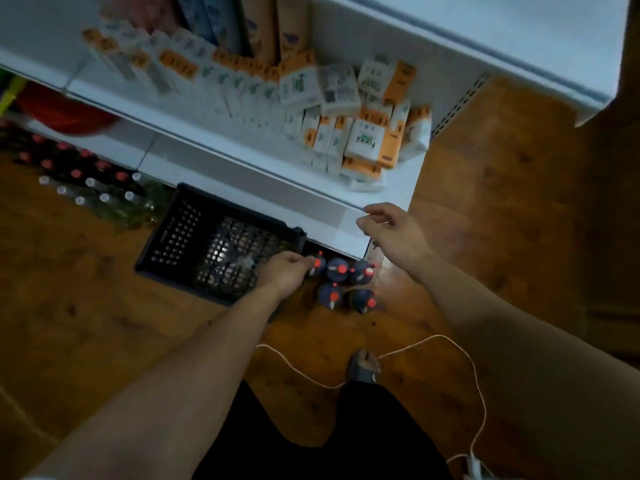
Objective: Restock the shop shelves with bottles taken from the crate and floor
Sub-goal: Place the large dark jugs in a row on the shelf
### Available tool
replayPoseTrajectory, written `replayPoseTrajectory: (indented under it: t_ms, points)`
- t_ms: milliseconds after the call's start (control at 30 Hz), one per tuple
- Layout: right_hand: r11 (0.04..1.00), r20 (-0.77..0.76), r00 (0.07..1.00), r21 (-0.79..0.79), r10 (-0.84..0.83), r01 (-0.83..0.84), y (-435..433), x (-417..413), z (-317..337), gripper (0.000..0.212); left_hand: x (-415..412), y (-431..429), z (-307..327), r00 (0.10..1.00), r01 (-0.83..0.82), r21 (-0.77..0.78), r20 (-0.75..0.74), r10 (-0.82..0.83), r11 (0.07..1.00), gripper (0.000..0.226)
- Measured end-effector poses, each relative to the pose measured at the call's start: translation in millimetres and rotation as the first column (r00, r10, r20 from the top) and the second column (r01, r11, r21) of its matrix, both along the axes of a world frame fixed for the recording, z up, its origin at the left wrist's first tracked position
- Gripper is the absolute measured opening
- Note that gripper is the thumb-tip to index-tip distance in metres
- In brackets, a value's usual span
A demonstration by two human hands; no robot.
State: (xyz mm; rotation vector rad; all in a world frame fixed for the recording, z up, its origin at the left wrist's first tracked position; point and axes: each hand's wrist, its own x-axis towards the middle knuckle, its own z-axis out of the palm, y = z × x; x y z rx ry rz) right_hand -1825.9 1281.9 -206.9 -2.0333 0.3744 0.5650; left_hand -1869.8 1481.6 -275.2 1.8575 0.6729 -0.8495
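Pinching a bottle (319, 266), left hand (284, 273).

Five dark, red-capped bottles (341, 271) stand just right of the black crate (207, 244), left hand (285, 273) pinching the nearest cap. More bottles (90, 181) crowd the crate's left.

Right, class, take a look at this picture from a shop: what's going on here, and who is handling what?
A person is bent over the wooden floor beside a black crate. The left hand grips the top of a red-capped bottle, one of five dark ones standing together on the floor. The right hand is open and holds nothing, by the front edge of the white shelf. The bottle appears not yet lifted.
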Motion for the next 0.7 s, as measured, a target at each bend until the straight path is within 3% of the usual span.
replayPoseTrajectory:
  t_ms: [233,467,700]
  points:
    - [0.999,-0.16,0.986,-0.008,-0.047,0.046,-63.4,-50.2,-123.8,0.03,-41.4,-68.5,-92.4,0.995,-0.025,0.035,-0.096,0.028,0.999,0.035]
    - [0.995,-0.273,0.958,-0.069,-0.087,0.07,-90.2,-95.9,-268.3,0.016,-67.2,-94.9,-216.5,0.983,0.008,0.082,-0.183,0.007,0.997,0.036]
    - [0.977,-0.247,0.967,-0.213,-0.065,0.011,-105.2,-103.0,-382.0,0.026,-75.9,-110.5,-327.0,0.983,0.025,0.132,-0.185,0.0,0.991,0.037]
